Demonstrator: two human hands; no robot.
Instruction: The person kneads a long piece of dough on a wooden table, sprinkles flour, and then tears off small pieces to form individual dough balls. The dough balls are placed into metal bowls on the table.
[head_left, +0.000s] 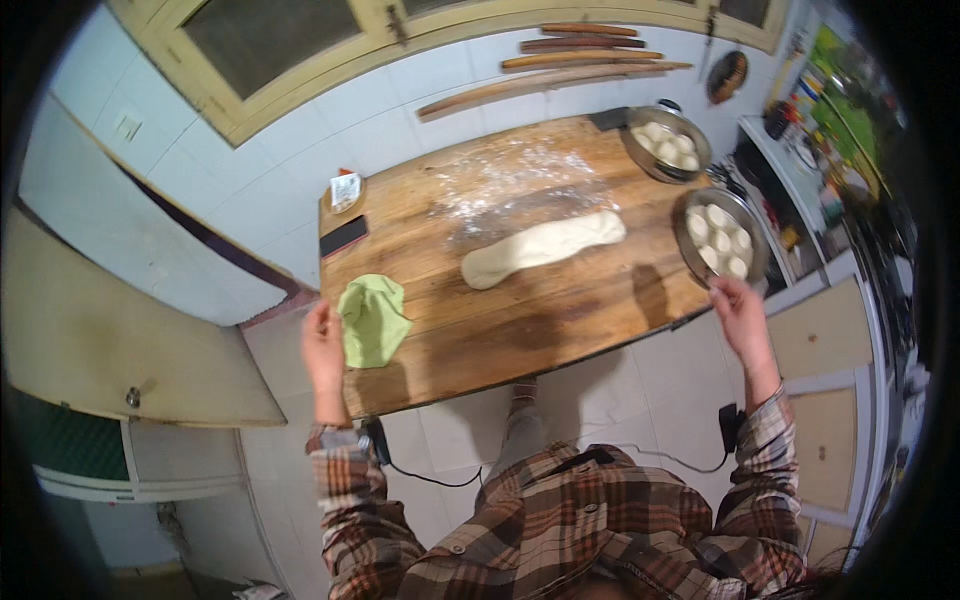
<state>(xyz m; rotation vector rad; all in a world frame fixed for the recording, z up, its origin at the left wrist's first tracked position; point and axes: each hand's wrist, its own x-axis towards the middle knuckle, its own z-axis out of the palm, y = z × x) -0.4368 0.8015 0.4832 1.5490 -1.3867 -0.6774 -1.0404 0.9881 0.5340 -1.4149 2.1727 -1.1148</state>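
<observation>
A long, thick roll of pale dough (544, 249) lies across the middle of the wooden board table (480, 337). My left hand (324, 352), a little blurred, is off the table's left edge with its fingers curled, right beside a crumpled light green cloth (371, 321). On the other side, my right hand (741, 319) has its fingertips drawn together at the near rim of a round metal pan (681, 234). Whether they touch that rim I cannot tell. Several dough balls (720, 240) sit in this pan. No object shows in either hand.
Behind that pan stands a second metal pan (637, 154) with dough balls. Flour (517, 180) dusts the board's far half. A phone (343, 236) and a small dish (346, 192) lie at the left edge. Wooden rolling pins (555, 82) hang on the wall; cabinets (817, 337) flank the right.
</observation>
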